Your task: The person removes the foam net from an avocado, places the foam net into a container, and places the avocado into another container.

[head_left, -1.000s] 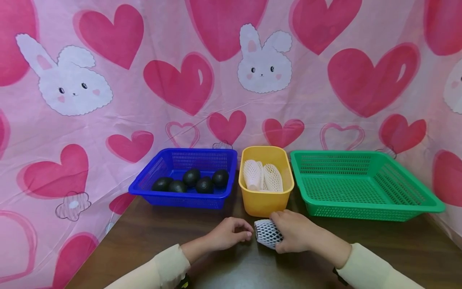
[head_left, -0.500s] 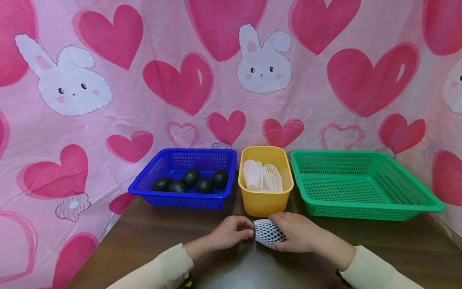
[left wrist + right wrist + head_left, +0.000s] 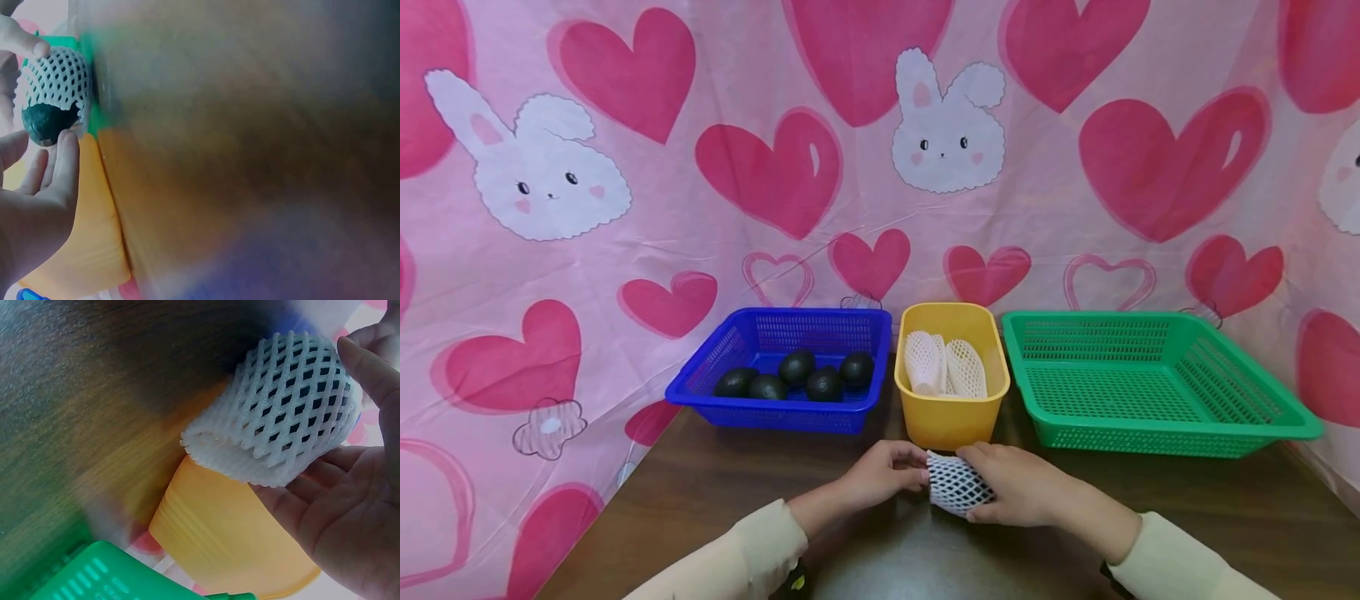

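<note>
An avocado [image 3: 47,123] sits inside a white foam net [image 3: 957,483], its dark end bare at the net's left opening in the left wrist view. My right hand [image 3: 1021,483] grips the net around the avocado, thumb on one side and fingers on the other. At the bare end, my left hand [image 3: 883,477] pinches the net's edge between fingertips and thumb. The net's other end hangs loose and open in the right wrist view. Behind stands a yellow bin [image 3: 951,421] holding several white foam nets [image 3: 966,369].
To the left, a blue basket [image 3: 775,414] holds several dark avocados [image 3: 797,367]. A green basket [image 3: 1150,437] stands right of the yellow bin. All rest on a brown wooden table [image 3: 715,475] before a pink heart-patterned backdrop.
My left hand has moved right, from just beside the net to its edge. My right hand keeps its grip on the netted avocado, with its fingers shifted slightly.
</note>
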